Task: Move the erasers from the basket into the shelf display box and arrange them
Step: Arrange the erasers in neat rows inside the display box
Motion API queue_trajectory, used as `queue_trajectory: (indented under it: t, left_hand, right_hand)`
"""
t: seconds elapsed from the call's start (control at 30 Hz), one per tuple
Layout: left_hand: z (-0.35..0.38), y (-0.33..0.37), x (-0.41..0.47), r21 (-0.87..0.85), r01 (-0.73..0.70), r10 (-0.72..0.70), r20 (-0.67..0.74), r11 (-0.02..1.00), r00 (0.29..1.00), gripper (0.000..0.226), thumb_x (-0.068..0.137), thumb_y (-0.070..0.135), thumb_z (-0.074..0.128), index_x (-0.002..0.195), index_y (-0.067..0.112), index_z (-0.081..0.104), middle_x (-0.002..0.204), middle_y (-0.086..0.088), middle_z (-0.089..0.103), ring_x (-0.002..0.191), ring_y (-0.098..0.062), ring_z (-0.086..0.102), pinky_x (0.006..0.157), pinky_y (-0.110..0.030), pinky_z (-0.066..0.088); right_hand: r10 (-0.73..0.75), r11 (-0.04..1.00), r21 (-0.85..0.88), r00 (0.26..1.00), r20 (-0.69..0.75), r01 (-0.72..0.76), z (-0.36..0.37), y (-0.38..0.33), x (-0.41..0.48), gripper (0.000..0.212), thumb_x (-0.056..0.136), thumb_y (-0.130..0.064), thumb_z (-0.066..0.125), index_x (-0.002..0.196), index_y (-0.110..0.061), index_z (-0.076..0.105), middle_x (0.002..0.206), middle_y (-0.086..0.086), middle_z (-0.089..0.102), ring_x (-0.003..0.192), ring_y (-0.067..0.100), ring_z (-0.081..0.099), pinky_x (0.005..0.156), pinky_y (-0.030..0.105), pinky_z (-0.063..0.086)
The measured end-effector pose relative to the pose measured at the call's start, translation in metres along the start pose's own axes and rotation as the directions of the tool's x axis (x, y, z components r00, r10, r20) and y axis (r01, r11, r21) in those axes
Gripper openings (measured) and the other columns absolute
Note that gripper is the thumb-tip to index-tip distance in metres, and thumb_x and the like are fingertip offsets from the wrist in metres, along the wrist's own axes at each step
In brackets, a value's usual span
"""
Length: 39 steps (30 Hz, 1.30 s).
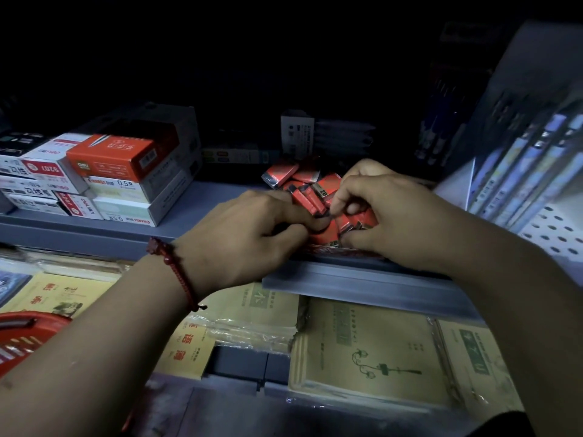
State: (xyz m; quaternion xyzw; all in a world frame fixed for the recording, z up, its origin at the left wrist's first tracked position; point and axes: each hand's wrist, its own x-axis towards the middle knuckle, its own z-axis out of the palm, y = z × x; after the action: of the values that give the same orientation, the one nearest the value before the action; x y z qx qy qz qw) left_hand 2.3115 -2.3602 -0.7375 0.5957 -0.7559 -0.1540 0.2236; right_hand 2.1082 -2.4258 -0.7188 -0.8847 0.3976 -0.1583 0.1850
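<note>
Several red-wrapped erasers (304, 184), some marked 2B, lie jumbled in a low display box (340, 252) at the front of the grey shelf. My left hand (249, 234), with a red bead bracelet at the wrist, pinches an eraser at the near edge of the pile. My right hand (388, 209) curls over the pile's right side, fingertips closed on erasers close to the left thumb. Both hands hide most of the box. A red basket (28, 339) sits at the lower left, partly cut off by my left forearm.
Stacked boxes of refills and staples (104, 175) stand on the shelf to the left. Pen packs (523, 171) lean at the right beside a perforated panel. Yellow exercise books (369, 351) fill the shelf below. The shelf's back is dark.
</note>
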Motion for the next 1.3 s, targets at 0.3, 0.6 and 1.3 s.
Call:
queue_trajectory:
  t: [0.3, 0.6, 1.3]
  left_hand:
    - [0.002, 0.007, -0.004, 0.078, -0.048, 0.045, 0.041, 0.996, 0.998, 0.049, 0.089, 0.045, 0.028, 0.13, 0.053, 0.053, 0.109, 0.02, 0.06, 0.099, -0.006, 0.059, 0.082, -0.04, 0.051]
    - [0.0, 0.016, 0.001, 0.179, -0.034, 0.013, 0.119, 0.983, 0.993, 0.052, 0.092, 0.045, 0.023, 0.134, 0.064, 0.046, 0.103, 0.023, 0.051, 0.093, -0.002, 0.053, 0.077, -0.034, 0.045]
    - [0.002, 0.022, 0.002, 0.147, 0.055, -0.066, 0.073, 0.988, 0.995, 0.045, 0.085, 0.052, 0.027, 0.113, 0.063, 0.061, 0.119, 0.028, 0.062, 0.116, -0.005, 0.057, 0.096, -0.036, 0.046]
  right_hand:
    - [0.019, 0.996, -0.078, 0.987, -0.158, -0.032, 0.009, 0.003, 0.002, 0.022, 0.081, -0.008, 0.073, 0.096, -0.023, 0.076, 0.109, -0.007, 0.046, 0.098, 0.008, 0.049, 0.079, 0.016, 0.044]
    - [0.021, 0.985, -0.162, 0.98, -0.197, -0.053, 0.01, 0.007, 0.002, 0.022, 0.084, -0.007, 0.07, 0.097, -0.024, 0.077, 0.112, -0.005, 0.047, 0.103, 0.011, 0.049, 0.086, 0.026, 0.046]
    - [-0.121, 0.979, 0.104, 0.906, -0.405, 0.178, 0.006, 0.014, -0.019, 0.018, 0.099, -0.012, 0.057, 0.104, -0.01, 0.074, 0.109, -0.004, 0.062, 0.099, 0.005, 0.059, 0.083, 0.011, 0.045]
